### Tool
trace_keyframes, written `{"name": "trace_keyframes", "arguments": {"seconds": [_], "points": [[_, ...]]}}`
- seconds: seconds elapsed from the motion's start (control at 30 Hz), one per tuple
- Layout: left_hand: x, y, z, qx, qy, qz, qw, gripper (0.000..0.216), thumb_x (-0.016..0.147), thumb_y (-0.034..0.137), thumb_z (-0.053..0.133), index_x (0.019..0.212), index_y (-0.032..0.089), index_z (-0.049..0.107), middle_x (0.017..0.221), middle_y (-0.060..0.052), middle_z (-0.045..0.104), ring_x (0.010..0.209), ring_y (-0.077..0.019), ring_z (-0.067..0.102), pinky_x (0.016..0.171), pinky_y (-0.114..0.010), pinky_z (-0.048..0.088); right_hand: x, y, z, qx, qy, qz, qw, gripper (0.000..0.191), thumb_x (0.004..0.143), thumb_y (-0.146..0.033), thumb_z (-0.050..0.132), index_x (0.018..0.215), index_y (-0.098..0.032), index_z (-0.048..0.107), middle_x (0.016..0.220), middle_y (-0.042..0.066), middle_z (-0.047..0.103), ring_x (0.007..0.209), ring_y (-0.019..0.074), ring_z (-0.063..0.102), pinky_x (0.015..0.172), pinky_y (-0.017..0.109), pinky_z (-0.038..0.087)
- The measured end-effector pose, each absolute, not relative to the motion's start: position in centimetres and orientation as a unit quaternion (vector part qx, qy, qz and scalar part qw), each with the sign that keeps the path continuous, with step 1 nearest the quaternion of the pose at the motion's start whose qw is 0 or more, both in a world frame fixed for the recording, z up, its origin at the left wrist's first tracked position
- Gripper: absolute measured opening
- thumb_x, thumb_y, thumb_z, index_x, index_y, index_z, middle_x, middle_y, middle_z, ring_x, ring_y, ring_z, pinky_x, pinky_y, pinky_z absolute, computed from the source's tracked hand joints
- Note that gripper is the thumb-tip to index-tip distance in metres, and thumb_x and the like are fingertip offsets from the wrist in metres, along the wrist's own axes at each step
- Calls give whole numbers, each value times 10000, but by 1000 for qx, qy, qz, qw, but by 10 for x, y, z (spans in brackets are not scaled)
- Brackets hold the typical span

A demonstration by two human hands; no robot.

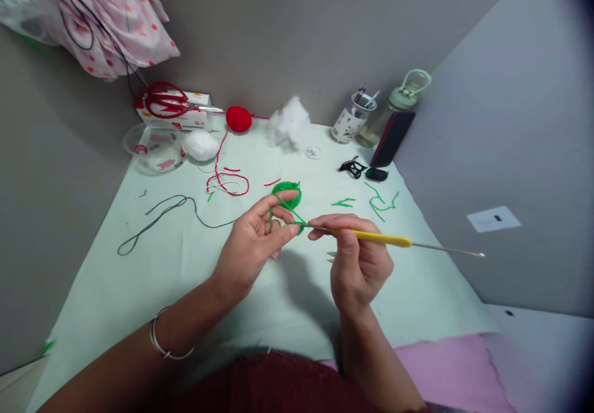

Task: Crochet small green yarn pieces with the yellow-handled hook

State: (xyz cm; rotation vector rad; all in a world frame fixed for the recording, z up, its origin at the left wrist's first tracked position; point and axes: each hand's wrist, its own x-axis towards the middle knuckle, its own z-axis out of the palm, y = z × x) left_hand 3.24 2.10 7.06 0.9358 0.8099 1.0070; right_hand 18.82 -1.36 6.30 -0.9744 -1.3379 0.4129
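From my remote seat, I see the left hand (248, 243) just in front of the green yarn ball (292, 203), its grip pinched closed on a small green yarn piece (301, 229). One raised finger carries a green strand and hides part of the ball. The right hand (361, 267), nearer me and right of the ball, has its grip closed around a yellow-handled crochet hook (383, 238), one end meeting that piece.

Around the ball, the tabletop (139, 286) is busy. To its left, a dark cord (185, 200) runs up to the left hand, and a loose red strand (232, 191) lies looped. Beyond it sit white stuffing (288, 127) and, farther left, a red yarn ball (238, 119) and a white yarn ball (201, 146). To its right lie green scraps (344, 203), with a black claw clip (353, 167) and a phone (393, 139) farther back. Two pale tips (331, 257) show beside the right hand; I cannot tell what they belong to.
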Motion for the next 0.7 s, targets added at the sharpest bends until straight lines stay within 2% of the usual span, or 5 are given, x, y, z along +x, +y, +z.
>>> {"name": "trace_keyframes", "arguments": {"seconds": [0.17,0.3,0.47,0.7], "points": [[34,19,72,446,394,463,657,430,861,205,793,1277,258,700,903,30,595,575,-45,424,535,-224,389,188,-16,59,-427,-661,72,613,250,1029,-137,521,1161,-240,706,937,42,777,816,188,749,679,355,625],[35,19,75,423,380,461,681,524,832,193,814,1330,233,656,888,32,606,565,-46,431,501,-220,363,187,-16,57,-425,-697,7,578,227,1003,-144,590,1143,-250,735,1015,66,793,879,199,762,710,349,631],[34,20,76,399,359,449,715,523,822,146,803,1322,210,661,862,28,610,567,-50,429,486,-213,343,188,-15,56,-412,-658,69,627,272,1003,-106,568,1166,-238,739,939,50,782,875,202,748,713,363,637],[32,24,75,369,353,465,724,394,816,138,795,1193,202,705,835,43,572,552,-42,403,483,-204,339,184,-16,58,-425,-653,81,622,297,1016,-105,547,1204,-252,723,1007,43,802,845,187,767,716,368,654]]}}
